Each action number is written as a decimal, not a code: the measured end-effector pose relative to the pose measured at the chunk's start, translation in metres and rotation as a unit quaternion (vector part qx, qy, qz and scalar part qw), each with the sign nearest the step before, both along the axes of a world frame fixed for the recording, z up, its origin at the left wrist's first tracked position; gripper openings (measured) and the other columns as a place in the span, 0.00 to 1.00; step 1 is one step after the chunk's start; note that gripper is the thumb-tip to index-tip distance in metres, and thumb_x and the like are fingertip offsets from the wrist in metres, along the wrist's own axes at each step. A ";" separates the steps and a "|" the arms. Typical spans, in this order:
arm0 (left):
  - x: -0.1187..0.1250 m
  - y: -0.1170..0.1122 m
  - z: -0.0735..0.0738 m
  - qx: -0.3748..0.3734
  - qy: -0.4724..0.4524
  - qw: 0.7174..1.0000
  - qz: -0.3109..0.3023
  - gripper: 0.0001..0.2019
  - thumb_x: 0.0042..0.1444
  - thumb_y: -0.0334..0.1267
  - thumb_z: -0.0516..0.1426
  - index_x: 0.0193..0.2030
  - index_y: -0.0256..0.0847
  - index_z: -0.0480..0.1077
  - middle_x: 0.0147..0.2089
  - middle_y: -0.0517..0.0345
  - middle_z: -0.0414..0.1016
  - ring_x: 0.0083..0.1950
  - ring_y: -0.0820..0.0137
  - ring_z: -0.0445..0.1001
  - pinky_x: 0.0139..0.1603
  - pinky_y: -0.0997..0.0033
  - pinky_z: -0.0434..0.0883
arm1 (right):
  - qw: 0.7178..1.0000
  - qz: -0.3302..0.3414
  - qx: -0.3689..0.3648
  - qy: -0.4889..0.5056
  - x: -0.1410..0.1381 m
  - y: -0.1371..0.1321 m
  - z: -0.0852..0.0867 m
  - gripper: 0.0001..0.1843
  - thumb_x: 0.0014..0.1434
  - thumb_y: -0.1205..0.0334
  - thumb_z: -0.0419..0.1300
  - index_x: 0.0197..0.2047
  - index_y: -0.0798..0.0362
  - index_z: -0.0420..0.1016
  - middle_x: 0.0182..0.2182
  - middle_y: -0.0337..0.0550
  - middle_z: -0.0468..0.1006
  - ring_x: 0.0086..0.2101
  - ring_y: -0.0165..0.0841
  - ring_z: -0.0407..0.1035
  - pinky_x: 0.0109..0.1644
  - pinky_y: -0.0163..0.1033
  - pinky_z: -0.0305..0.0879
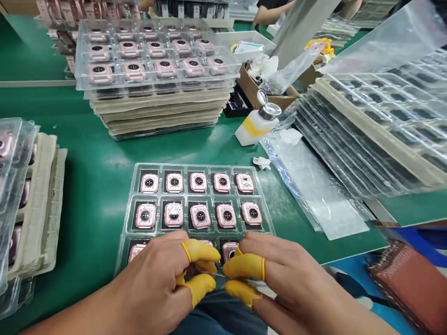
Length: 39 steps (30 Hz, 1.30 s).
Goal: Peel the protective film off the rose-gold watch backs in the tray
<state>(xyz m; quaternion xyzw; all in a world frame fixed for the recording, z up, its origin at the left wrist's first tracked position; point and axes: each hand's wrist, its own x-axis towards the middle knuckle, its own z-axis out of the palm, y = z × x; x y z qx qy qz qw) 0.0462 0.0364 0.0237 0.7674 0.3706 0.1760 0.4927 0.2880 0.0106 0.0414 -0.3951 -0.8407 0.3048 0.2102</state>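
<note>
My left hand (164, 277) and my right hand (279, 274) meet at the near edge of a clear plastic tray (134, 195) holding several pink watch bodies (200, 216) face down. Both hands wear yellow finger cots on thumb and forefinger. The fingertips pinch something thin and clear stretched between them, too faint to name. A pink watch body (229, 250) sits in the tray's near row just behind my right fingers. The near row is partly hidden by my hands.
A stack of filled trays (153, 74) stands at the back. More trays (21, 195) sit at the left, empty clear trays (377, 125) at the right. A white dispenser bottle (256, 124), plastic sheets (314, 186) and a cardboard box (251, 88) lie between. Another person's arm (270, 14) shows far back.
</note>
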 end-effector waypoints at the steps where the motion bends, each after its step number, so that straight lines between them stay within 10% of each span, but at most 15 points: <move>1: 0.000 -0.001 0.000 -0.042 0.010 0.999 0.013 0.11 0.60 0.34 0.60 0.48 0.46 0.78 0.37 0.61 0.79 0.35 0.71 0.75 0.33 0.74 0.70 | 1.000 -0.017 0.005 0.008 0.000 -0.003 -0.002 0.06 0.69 0.69 0.55 0.43 0.49 0.71 0.31 0.39 0.76 0.31 0.33 0.68 0.34 0.39 0.64; 8: 0.002 -0.003 -0.008 -0.174 0.023 0.981 0.083 0.11 0.62 0.42 0.61 0.49 0.46 0.79 0.38 0.60 0.83 0.36 0.69 0.78 0.35 0.74 0.75 | 0.998 -0.056 -0.024 0.025 0.006 -0.005 -0.012 0.07 0.65 0.71 0.58 0.43 0.51 0.73 0.30 0.37 0.73 0.31 0.31 0.65 0.34 0.37 0.60; 23: 0.008 0.004 0.003 -0.188 0.020 0.978 0.090 0.09 0.60 0.41 0.56 0.35 0.45 0.79 0.29 0.63 0.81 0.28 0.71 0.74 0.26 0.77 0.68 | 0.999 -0.010 0.003 0.043 -0.006 0.015 -0.006 0.12 0.57 0.78 0.56 0.35 0.50 0.66 0.32 0.39 0.72 0.34 0.34 0.62 0.37 0.39 0.59; 32: 0.006 0.006 0.001 -0.126 0.018 0.989 0.077 0.11 0.62 0.40 0.56 0.32 0.46 0.78 0.26 0.64 0.78 0.25 0.73 0.74 0.23 0.79 0.69 | 0.993 0.015 -0.046 0.108 0.018 0.033 0.005 0.15 0.58 0.80 0.56 0.37 0.48 0.65 0.34 0.38 0.77 0.35 0.31 0.69 0.40 0.37 0.67; 39: 0.028 0.013 -0.003 0.056 -0.014 0.998 0.024 0.09 0.62 0.29 0.56 0.37 0.46 0.76 0.36 0.65 0.82 0.35 0.74 0.81 0.34 0.79 0.77 | 0.988 0.032 -0.124 -0.087 0.041 0.097 -0.002 0.13 0.55 0.80 0.56 0.32 0.52 0.71 0.29 0.34 0.75 0.30 0.29 0.66 0.35 0.35 0.59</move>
